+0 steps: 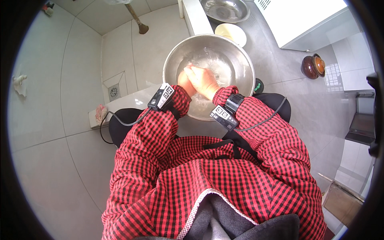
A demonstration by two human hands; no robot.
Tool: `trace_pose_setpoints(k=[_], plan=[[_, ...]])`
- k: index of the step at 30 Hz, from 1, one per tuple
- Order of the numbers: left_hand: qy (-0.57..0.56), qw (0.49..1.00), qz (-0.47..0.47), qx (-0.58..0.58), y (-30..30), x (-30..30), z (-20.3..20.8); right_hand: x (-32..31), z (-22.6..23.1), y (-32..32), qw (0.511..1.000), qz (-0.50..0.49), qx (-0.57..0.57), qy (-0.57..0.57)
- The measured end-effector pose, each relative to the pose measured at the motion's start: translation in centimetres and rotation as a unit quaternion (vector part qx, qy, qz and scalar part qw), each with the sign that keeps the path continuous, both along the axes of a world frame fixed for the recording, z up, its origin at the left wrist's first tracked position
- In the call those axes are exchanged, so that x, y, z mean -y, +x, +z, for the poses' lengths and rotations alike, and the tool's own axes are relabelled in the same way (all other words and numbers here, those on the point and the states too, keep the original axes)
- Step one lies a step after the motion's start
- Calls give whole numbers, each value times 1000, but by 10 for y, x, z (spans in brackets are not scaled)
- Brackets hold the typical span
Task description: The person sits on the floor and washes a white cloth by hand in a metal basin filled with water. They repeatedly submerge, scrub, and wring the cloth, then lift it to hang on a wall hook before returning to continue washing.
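A wide steel basin [249,70] with water in it stands in front of me, between my knees. Both hands are together over its left half, low toward the water. My right hand [205,82] is closed and lies against my left hand [185,83], covering much of it. The left fingers are mostly hidden, but they look curled in against the right. Whatever may be between the two hands cannot be made out. Light glints on the clear water [222,66] beyond my fingertips.
Past the basin are a cream-coloured bowl [236,34] and another steel basin [226,11]. A low tiled ledge [138,98] runs at left, with a pink crumpled cloth [101,113] on its end. A floor drain [114,92] lies beyond. A brown lidded pot [310,67] stands at right.
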State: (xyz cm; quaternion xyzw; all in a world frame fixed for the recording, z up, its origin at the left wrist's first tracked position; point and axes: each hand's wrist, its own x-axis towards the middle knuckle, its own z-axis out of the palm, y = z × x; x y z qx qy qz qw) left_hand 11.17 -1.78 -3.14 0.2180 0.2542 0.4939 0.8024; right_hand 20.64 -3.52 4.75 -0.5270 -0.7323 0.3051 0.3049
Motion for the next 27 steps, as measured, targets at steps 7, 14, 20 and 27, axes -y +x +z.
trace_pose_setpoints(k=[7,14,20,27], plan=[[-316,935,26,-161,10,6,59,-41,-44,49,978,-98,43,-178],[-256,955,-24,-145,-9,11,23,-38,-101,73,936,-261,174,-159],[-324,932,-10,-166,-6,12,25,-7,-56,16,972,-27,-168,-163],[-158,986,48,22,-18,-4,4,6,-8,-5,983,-6,-170,-68]])
